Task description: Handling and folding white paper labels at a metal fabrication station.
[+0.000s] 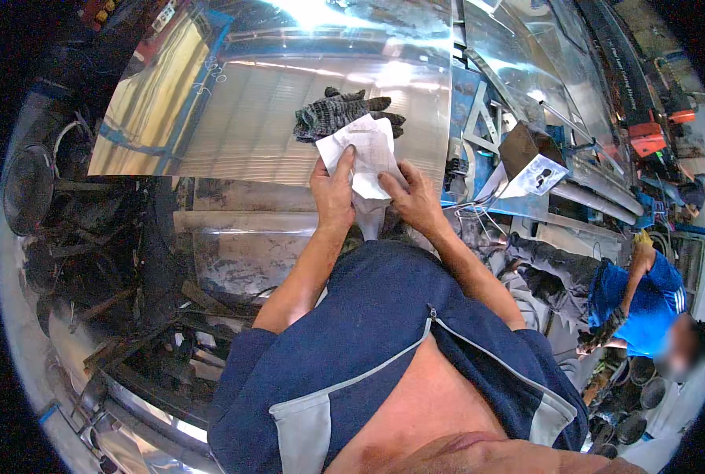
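Note:
Between my two hands is a creased sheet of white paper (368,162) with faint marks on it. My left hand (336,188) grips its left edge, the thumb lying on top of the sheet. At the lower right edge, my right hand (412,196) pinches the paper with thumb and fingers. Just beyond the paper, a pair of grey knitted work gloves (325,117) with dark fingertips lies on a shiny metal sheet (250,118). The paper's upper edge overlaps the gloves in view.
On the right, a box with a printed white side (538,175) stands among metal pipes (601,199) and flat metal pieces. A co-worker in a blue shirt (652,304) and dark gloves is at the right. Dark metal scrap (163,355) fills the lower left.

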A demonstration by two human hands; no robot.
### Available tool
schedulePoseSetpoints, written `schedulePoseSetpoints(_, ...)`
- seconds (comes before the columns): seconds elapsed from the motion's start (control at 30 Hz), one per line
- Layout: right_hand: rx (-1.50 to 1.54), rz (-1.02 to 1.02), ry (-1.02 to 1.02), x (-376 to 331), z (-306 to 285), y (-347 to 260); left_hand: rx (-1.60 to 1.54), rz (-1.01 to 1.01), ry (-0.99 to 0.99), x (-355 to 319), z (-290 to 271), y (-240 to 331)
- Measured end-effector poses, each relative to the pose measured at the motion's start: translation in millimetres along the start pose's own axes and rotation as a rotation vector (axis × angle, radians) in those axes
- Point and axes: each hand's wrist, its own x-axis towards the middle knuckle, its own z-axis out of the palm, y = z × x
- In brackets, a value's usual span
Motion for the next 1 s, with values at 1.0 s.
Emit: schedulePoseSetpoints(1.0,-0.021,0.070,0.053,1.9,-4.6,-19.0,0.260,0.212,-0.078,-15.1,4.9,15.4)
